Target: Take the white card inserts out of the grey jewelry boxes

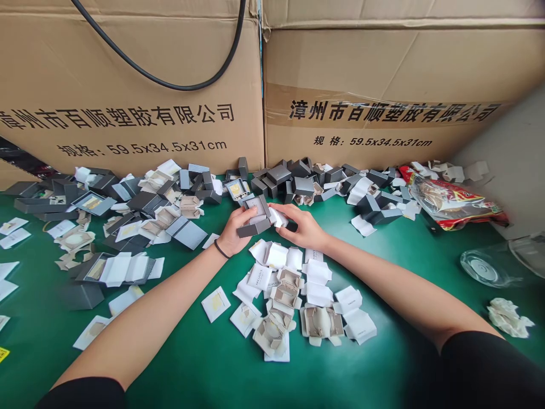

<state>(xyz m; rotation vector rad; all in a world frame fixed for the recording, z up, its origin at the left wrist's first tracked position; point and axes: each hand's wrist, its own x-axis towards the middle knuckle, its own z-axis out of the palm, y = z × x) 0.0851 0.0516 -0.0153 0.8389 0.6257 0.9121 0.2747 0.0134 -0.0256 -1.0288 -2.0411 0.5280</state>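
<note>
My left hand point(235, 230) is closed around a small dark grey gift box point(254, 229), which is open and tilted over the middle of the table. Fingers of my right hand point(303, 225) pinch a folded white card insert point(278, 217) at the box's right side. Whether the insert is still partly inside the box is hard to see. Below both hands lies a loose pile of white and brown folded inserts point(286, 292). A flat white square piece point(216, 304) sits left of that pile.
Many dark grey boxes point(279, 174) and inserts lie along the back and left of the green table point(179, 363). Large cardboard cartons point(128, 74) stand behind. On the right are a red snack bag point(451, 199), a clear plastic container point(485, 268) and crumpled tissue point(508, 318).
</note>
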